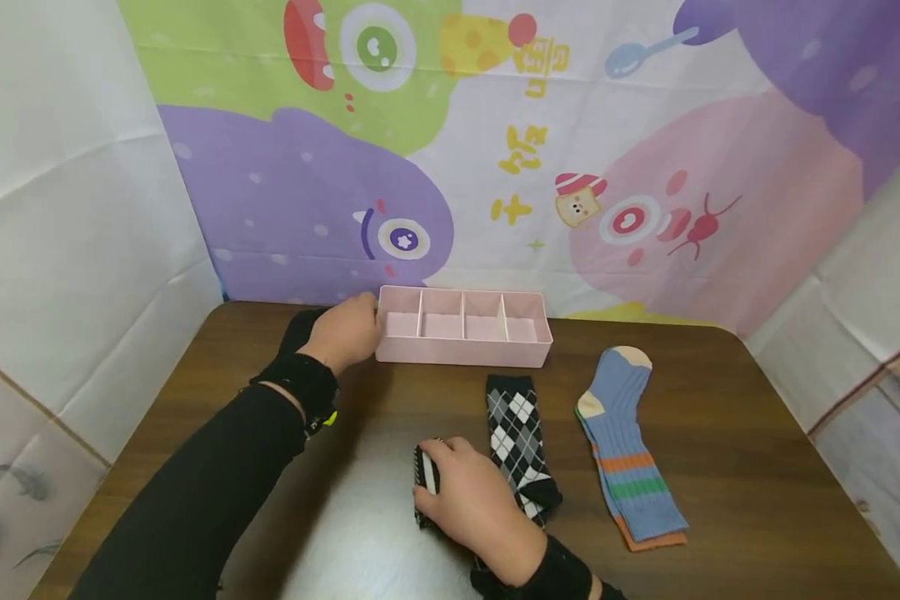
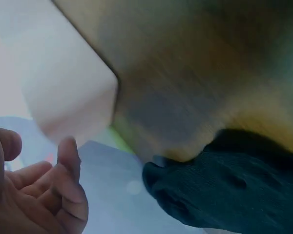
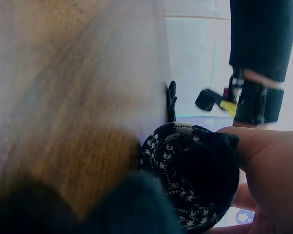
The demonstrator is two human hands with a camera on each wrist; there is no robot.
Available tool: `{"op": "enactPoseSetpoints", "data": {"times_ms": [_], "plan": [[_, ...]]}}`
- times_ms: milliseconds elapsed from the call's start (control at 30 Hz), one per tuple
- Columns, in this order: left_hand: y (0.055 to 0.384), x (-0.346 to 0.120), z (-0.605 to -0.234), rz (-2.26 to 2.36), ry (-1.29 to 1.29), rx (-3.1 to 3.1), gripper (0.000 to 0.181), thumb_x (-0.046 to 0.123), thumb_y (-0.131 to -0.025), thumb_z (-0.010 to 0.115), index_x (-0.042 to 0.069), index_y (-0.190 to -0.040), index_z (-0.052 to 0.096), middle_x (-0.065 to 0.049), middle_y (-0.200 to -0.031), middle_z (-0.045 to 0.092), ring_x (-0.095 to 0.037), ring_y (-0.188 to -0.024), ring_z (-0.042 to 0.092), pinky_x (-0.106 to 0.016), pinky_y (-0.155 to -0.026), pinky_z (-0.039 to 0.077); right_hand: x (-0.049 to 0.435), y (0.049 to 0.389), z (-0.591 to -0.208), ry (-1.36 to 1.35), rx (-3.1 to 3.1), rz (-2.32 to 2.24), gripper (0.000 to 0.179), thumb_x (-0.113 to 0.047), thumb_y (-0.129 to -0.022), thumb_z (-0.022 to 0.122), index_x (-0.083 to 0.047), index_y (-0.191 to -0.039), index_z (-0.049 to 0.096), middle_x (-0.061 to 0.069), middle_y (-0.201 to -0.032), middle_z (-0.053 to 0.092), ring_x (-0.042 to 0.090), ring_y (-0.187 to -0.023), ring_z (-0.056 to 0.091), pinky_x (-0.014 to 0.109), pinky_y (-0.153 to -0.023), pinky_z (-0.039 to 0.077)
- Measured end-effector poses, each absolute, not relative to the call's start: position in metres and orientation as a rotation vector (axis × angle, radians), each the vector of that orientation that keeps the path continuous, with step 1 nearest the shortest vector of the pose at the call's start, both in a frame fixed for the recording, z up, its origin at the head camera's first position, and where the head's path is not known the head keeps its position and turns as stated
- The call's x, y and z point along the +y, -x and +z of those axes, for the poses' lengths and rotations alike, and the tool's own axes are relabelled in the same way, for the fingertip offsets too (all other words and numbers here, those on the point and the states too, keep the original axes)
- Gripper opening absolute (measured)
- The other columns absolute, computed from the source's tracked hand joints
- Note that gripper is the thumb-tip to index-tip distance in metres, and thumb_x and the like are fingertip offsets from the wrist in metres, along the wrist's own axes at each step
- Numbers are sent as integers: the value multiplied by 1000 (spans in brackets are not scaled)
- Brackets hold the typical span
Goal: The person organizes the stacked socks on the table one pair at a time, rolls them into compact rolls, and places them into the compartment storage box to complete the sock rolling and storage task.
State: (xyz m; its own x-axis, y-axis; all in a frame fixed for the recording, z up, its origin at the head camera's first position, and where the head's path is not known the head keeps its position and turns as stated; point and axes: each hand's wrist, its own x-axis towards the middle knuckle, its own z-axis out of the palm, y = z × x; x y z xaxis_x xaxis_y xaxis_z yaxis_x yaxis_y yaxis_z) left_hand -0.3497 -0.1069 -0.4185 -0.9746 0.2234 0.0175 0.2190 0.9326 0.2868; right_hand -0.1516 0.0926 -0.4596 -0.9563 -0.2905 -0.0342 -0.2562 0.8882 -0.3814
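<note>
Two hands were at work over the brown table (image 1: pixel 727 483). The right hand (image 1: pixel 476 504) gripped a patterned roll (image 3: pixel 190 180) on the near side, left of the argyle sock (image 1: pixel 521 433); whether it touched the table was not clear. The left hand (image 1: pixel 345 329) was at the left end of the box (image 1: pixel 461 352), on the far side; its fingers were bent, but it could not be told if they pinched the wall.

Some trouble seemed possible. If the right fingers became loose, the roll could open, because only its own soft winding and the hand appeared to keep it round. The right wrist was above the near end of the argyle sock, so a low sweep might drag it. The box looked light, and a push from the left hand could slide it.

The roll was knitted, black and white, with a dark hollow in its round end. The box was pale pink, smooth, probably plastic, with straight dividers making four parts. The blue socks (image 1: pixel 630 454), at the right, were ribbed, with orange and green bands.
</note>
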Motion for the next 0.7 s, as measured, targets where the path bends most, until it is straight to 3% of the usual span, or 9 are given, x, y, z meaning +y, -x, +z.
{"op": "enactPoseSetpoints", "data": {"times_ms": [100,233,467,700], "plan": [[364,-100,-422,436,-252,3056,41,29,-102,37,-3,-120,55,-17,-109,63,-30,-91,59,-52,-83,51,94,152,-459,442,2966,-583,55,-42,-85,70,-20,-134,58,11,-123,60,25,-92,65,41,-71,54],[377,-94,-425,499,-142,2981,44,23,-99,34,-4,-127,54,-20,-119,62,-33,-97,59,-53,-88,49,95,151,-459,459,2974,-575,54,-42,-85,70,-19,-133,58,11,-122,60,24,-91,65,40,-70,55],[389,-91,-440,676,-234,2904,54,19,-101,22,-6,-148,27,-26,-142,44,-38,-125,47,-51,-107,36,97,149,-457,483,2992,-559,53,-42,-86,69,-19,-132,59,10,-122,61,25,-92,65,39,-72,55],[388,-97,-452,953,-256,2859,56,25,-105,19,2,-156,10,-20,-159,22,-36,-143,25,-48,-116,21,96,150,-458,478,3003,-560,53,-42,-86,69,-18,-132,59,11,-122,61,27,-92,65,41,-73,55]]}}
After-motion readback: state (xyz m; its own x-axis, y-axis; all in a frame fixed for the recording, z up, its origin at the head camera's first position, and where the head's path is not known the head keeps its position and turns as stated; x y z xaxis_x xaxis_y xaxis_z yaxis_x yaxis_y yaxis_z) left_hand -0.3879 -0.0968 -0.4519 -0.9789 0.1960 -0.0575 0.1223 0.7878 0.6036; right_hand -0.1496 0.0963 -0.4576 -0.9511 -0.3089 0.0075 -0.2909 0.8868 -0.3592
